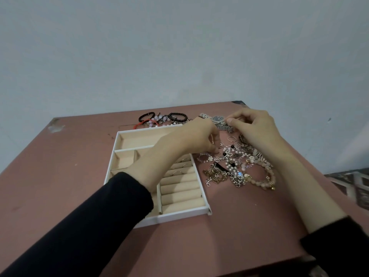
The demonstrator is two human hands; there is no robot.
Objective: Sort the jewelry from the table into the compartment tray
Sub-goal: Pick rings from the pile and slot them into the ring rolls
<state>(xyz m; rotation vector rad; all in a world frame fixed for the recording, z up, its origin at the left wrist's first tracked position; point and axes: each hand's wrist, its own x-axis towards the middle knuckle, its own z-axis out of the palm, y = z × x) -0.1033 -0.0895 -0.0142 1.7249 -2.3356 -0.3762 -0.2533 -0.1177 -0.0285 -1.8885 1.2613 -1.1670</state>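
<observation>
Our black sleeves (99,226) reach over the desk (239,226). Left hand (197,136) curls its fingers onto the jewelry pile (235,166) at its 10 o'clock edge; right hand (257,126) bunches its fingertips beside the watch (218,118) at 12. We cannot tell whether either pinches anything. The tray (179,216) sits at the pile's 9 o'clock, with bracelets (163,118) at the tray's 12.

You're in a plain indoor room, most likely a home rather than a shop or workshop, though nothing settles it. Behind your table is a bare, pale grey-blue painted wall (179,47). The worn reddish-brown tabletop (60,172) has a chipped pale patch (56,127) near its far left corner. At your right are dark floor tiles with a pale geometric pattern (352,183). The tangled heap of beaded and metal jewelry (235,166) beside a white, beige-lined compartment tray (175,216) suits a household.
</observation>
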